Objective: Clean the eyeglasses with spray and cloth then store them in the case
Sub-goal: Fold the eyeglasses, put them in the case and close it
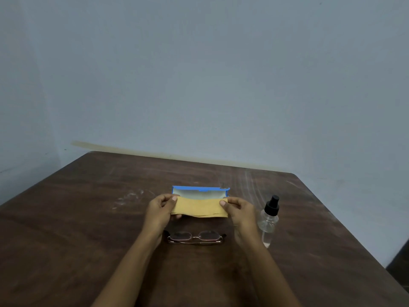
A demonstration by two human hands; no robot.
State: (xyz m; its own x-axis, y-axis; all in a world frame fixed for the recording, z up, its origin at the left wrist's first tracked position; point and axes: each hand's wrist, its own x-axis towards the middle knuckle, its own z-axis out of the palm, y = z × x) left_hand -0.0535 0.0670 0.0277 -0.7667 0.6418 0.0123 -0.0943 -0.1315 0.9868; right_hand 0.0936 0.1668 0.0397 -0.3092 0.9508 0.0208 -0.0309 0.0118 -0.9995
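Best to take the glasses (pixel 194 237) by the bridge or a temple hinge, never by the lenses: probably light, thin-wired, easily bent or scratched, and apt to slide on the table (pixel 88 218). Lying apparently folded on the near part of the wood, between the two forearms, touched by neither hand. Thin pinkish metal rims round two oval lenses, dark temple tips at the right end. Just beyond, held above the wood, a yellow cloth (pixel 200 207): soft, limp, stretched flat between both hands. Pinched at one end by the left hand (pixel 162 209), thumb on top and fingers curled beneath; pinched likewise at the other end by the right hand (pixel 238 210). Behind the cloth, a blue case (pixel 200 191), open, pale lining showing. Off to the right, near the right hand but apart from it, a clear bottle (pixel 270 216) with a black spray head, upright.
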